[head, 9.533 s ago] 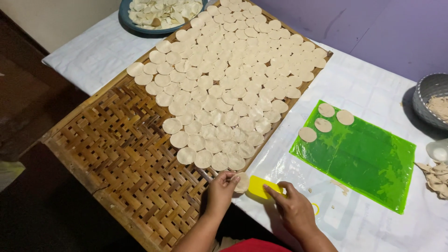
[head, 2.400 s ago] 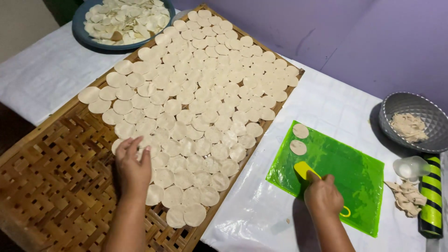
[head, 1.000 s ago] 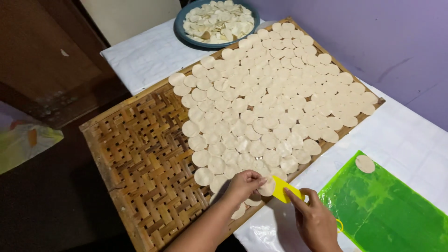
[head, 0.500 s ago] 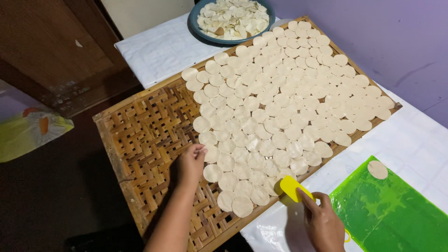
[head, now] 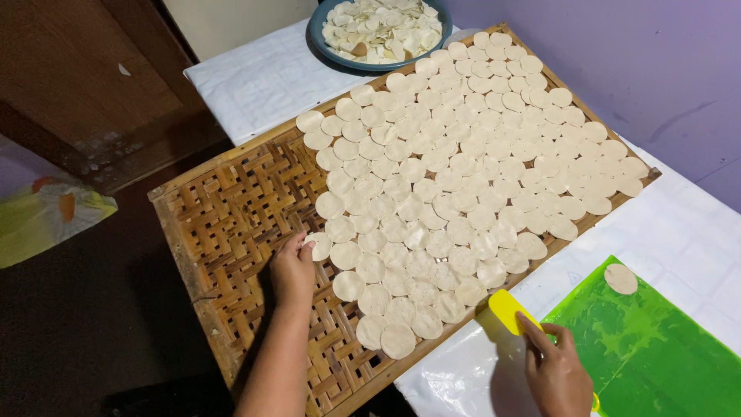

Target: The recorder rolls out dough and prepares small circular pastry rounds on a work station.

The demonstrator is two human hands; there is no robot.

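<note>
A thin pale dough disc [head: 319,245] is pinched between the fingertips of the left hand [head: 292,270] and is being laid on the woven bamboo tray [head: 231,216], at the left edge of the many dough rounds [head: 463,154] already spread there. The disc touches its neighbours on the right, with bare weave to its left. A yellow plastic scraper [head: 509,310] is clamped between thumb and fingers of the right hand [head: 557,374], its blade lifted over the white cloth [head: 695,232], near the tray's near-right rim. One more single round [head: 620,279] lies on the green plastic sheet [head: 656,355] to the right. A blue bowl of dough pieces [head: 378,31] stands at the far side.

The risks are judged as follows: the soft disc could be folded or stretched if released unevenly; it could be stuck to an adjacent round if overlapped; thin dough could sag into the gaps of the weave. The scraper's edge could nick nearby rounds if swung low.
</note>
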